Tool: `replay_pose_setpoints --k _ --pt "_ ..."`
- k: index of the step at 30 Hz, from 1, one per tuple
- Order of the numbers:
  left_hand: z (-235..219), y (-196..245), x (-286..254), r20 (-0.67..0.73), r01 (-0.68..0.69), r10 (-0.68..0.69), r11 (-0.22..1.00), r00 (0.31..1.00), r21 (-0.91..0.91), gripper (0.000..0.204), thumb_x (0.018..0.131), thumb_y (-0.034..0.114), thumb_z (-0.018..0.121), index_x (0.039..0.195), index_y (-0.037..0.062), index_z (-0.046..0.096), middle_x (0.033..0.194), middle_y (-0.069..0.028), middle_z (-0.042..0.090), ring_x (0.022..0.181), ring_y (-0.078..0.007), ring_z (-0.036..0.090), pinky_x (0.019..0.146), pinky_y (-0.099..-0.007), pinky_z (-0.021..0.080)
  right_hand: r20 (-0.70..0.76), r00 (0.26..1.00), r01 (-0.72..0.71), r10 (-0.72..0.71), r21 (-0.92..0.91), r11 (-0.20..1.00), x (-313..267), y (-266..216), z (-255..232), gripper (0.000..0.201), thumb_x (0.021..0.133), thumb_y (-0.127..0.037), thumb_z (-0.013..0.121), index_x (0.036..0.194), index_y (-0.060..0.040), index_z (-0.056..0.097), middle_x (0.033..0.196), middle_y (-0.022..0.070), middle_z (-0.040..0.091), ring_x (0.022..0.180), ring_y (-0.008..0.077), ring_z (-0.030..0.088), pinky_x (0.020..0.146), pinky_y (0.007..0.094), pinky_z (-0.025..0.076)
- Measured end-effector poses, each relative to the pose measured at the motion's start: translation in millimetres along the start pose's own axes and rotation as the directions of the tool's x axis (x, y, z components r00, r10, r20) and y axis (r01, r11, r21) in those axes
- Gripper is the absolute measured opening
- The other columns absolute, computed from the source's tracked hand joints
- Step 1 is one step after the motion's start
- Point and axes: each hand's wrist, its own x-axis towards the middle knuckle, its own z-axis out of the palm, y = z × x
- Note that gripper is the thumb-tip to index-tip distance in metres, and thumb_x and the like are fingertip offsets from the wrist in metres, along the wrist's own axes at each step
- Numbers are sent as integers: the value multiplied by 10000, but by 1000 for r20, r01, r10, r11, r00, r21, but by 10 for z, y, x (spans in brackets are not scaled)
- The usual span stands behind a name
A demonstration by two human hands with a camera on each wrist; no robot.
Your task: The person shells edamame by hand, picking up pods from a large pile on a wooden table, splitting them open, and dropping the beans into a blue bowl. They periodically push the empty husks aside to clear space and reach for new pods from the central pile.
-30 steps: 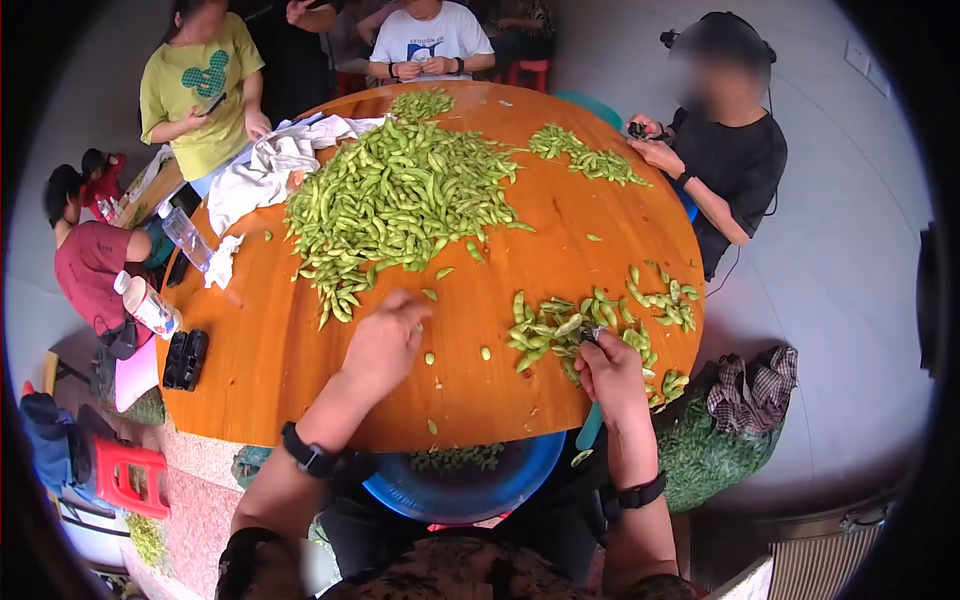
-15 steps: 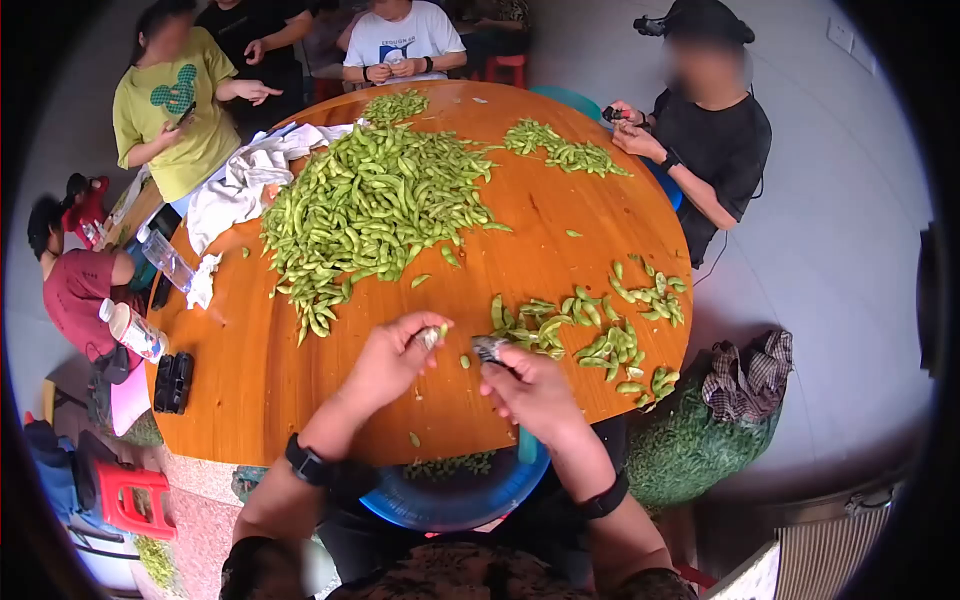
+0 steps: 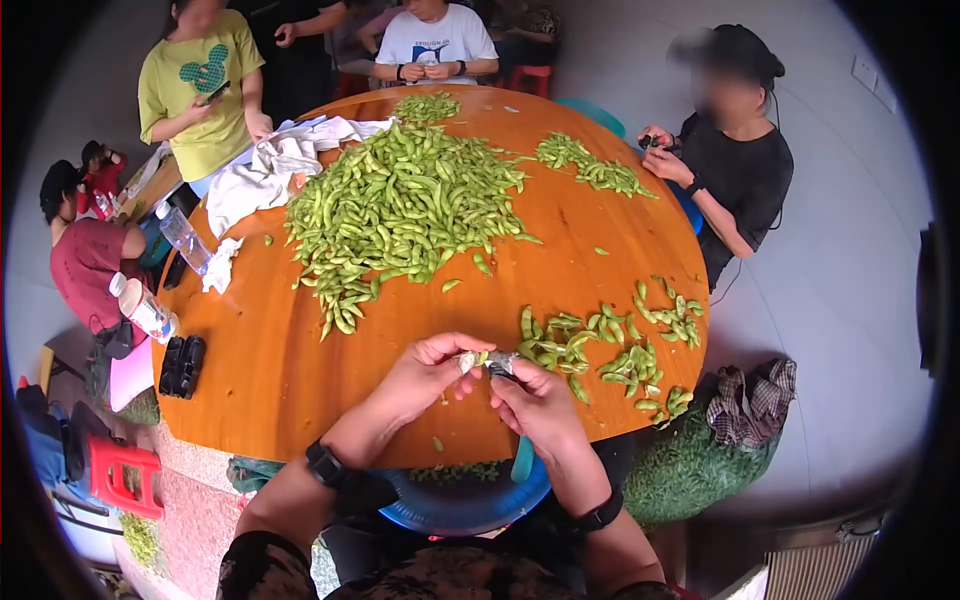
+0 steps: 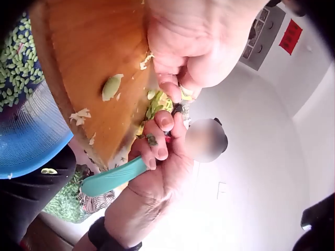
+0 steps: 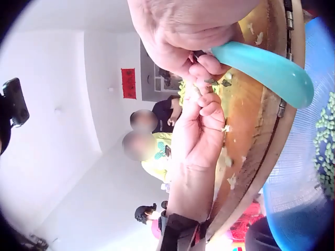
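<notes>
In the head view my left hand [image 3: 415, 380] pinches a green soybean pod [image 3: 482, 357] between thumb and fingers, above the near part of the wooden table [image 3: 250, 370]. My right hand [image 3: 545, 405] meets it fingertip to fingertip. Curled right fingers hold a tool with a teal handle [image 4: 112, 178], which points down toward my lap. A dark grey piece [image 3: 502, 363] shows at the right thumb; the tool's working end is mostly hidden. One loose bean [image 4: 111, 87] lies on the tabletop in the left wrist view.
A large heap of pods [image 3: 410, 205] covers the table's middle. Smaller piles [image 3: 630, 365] lie to the right. Below the edge stands a blue basin [image 3: 465, 505] with shelled beans. Bottles [image 3: 147, 308], a black case [image 3: 182, 366] and cloths [image 3: 265, 175] line the left side. Other people surround the table.
My right hand came from the right-hand pod pile to the middle with the teal-handled tool. My left hand moved right, and both hands now meet at the pod.
</notes>
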Motion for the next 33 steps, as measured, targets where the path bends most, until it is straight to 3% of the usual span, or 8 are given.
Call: replay_pose_setpoints --k 8,9,11,14,21,27,29,33 --pt "45 -36 -15 -25 90 -89 996 996 28 240 962 48 487 1153 66 631 859 -13 628 700 -70 567 592 -218 468 -96 995 -6 8 16 1000 13 20 49 139 918 -51 530 1016 -75 626 667 -30 534 548 37 464 479 205 366" --pt "103 -68 -34 -40 -120 136 956 990 267 258 939 17 494 1158 57 624 879 -35 626 694 -85 570 604 -228 481 -96 995 -6 7 16 1000 15 34 57 139 918 -51 530 1016 -75 626 667 -30 534 548 37 464 479 205 366" --pt "136 -36 -70 94 -390 480 566 872 726 358 839 -42 551 1187 31 586 963 -126 620 715 -203 623 664 -297 527 -138 973 159 -185 -181 971 4 79 78 141 898 -33 545 1005 -54 634 673 -23 551 579 37 478 516 211 394" --pt "218 -24 -125 127 -283 502 247 856 927 437 780 -33 597 1210 37 565 1028 -171 612 787 -316 641 695 -354 536 -152 957 188 -246 -318 929 -12 101 107 105 921 -62 557 998 -61 628 668 -23 553 506 26 455 443 186 363" --pt "187 -5 -134 113 -298 451 362 885 883 395 798 -11 609 1187 42 575 949 -153 650 820 -349 646 713 -369 543 -143 953 219 -268 -285 933 -35 131 83 92 914 -52 562 978 -60 628 669 -20 558 495 27 456 428 186 347" --pt "57 -34 -43 128 -375 414 597 901 709 269 868 4 585 1135 29 605 876 -115 676 793 -219 684 708 -302 545 -89 996 -17 21 50 999 -26 30 37 123 918 -54 541 989 -76 639 655 -41 516 496 22 423 429 179 314" --pt "61 -26 -47 43 -228 234 868 971 442 228 928 29 537 1140 41 618 841 -54 676 771 -127 665 684 -264 535 -103 994 -22 30 80 997 -9 37 23 140 925 -51 526 1010 -77 634 667 -39 520 502 22 424 430 177 313" --pt "33 -45 -10 45 -126 119 968 992 217 229 962 38 489 1142 47 630 837 -10 656 731 -80 626 656 -233 522 -61 997 -33 36 56 998 -2 17 9 138 927 -55 525 1009 -80 633 671 -39 521 509 24 430 431 177 318"
